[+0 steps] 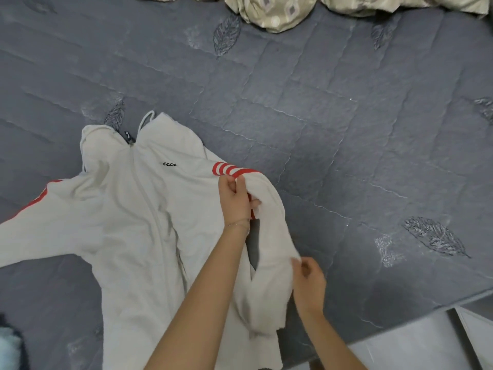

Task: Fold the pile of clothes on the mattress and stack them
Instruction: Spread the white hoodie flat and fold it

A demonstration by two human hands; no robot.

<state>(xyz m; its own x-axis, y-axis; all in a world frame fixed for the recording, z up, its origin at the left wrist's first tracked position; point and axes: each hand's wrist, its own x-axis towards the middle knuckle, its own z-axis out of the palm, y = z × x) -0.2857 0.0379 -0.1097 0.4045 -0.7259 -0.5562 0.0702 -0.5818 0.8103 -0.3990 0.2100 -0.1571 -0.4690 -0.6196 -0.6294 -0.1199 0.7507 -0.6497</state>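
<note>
Grey quilted mattress [346, 129] carried the white jacket [128, 222], spread front-up toward its left side. Near the shoulder the left grip [234, 198] pinched the red-striped sleeve [269, 249]; the right grip [310, 276] pinched its lower end. Uneven pulling would likely twist the sleeve and bunch the fold.

White red-striped zip hoodie [128, 209], front-up on mattress [346, 129]
</note>
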